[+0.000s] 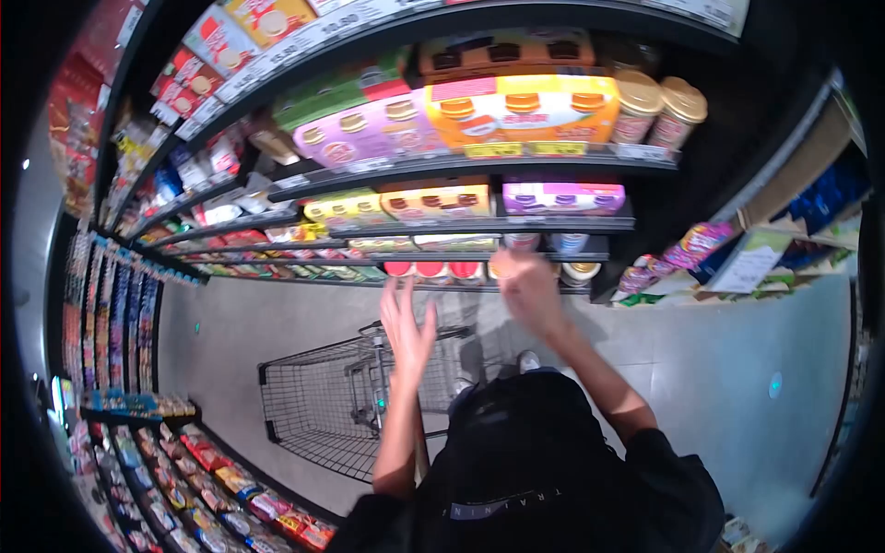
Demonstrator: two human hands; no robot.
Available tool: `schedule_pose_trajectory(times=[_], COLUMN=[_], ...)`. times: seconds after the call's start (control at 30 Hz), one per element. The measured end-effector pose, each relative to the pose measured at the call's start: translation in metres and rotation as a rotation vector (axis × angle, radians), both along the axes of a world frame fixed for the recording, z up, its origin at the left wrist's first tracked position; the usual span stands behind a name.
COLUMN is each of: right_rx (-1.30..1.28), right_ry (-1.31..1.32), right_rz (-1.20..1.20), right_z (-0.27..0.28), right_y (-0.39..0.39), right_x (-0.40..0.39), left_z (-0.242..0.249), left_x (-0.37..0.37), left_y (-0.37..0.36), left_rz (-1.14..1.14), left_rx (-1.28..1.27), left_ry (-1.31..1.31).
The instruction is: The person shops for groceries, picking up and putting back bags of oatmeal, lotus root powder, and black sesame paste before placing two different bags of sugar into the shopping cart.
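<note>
My left hand (408, 323) is raised in front of the low shelves with its fingers spread and nothing in it. My right hand (532, 288) is blurred and reaches to the lowest shelf row, right beside a round canister (501, 267) and a white tub (579, 271). Whether its fingers close on anything is not visible. A row of red-lidded cans (433, 269) stands on that same shelf, just above my left hand. Both forearms come up from my dark shirt at the bottom of the view.
A black wire shopping cart (313, 405) stands on the grey floor left of my arms. Shelves above hold purple boxes (369, 129), orange boxes (521, 106) and gold-lidded jars (659, 106). Another shelf row of packets (212, 488) runs along the lower left.
</note>
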State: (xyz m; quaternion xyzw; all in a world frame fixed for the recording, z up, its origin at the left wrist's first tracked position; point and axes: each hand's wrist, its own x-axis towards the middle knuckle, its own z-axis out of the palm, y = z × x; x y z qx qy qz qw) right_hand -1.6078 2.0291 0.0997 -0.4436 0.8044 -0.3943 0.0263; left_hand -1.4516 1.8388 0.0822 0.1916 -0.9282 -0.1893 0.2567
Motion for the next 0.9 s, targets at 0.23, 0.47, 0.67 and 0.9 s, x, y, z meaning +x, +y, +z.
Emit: schedule_pose_trajectory(times=[0.23, 0.47, 0.67, 0.9], right_rx=[-0.189, -0.118, -0.147, -0.154], right_ry=[0.13, 0.068, 0.153, 0.131], right_rz=[0.591, 0.724, 0.689, 0.595], right_z=[-0.099, -0.117, -0.115, -0.111], right_y=[-0.102, -0.156, -0.233, -0.318], right_x=[0.13, 0.156, 0.194, 0.268], left_z=[-0.073, -0.067, -0.089, -0.079], left_x=[0.165, 0.176, 0.219, 0.279], left_y=[0.054, 0.024, -0.053, -0.141], left_rz=[0.382, 0.512, 0.482, 0.461], left_rx=[0.17, 0.372, 0.413, 0.542], left_ry=[-0.344, -0.535, -0.408, -0.333])
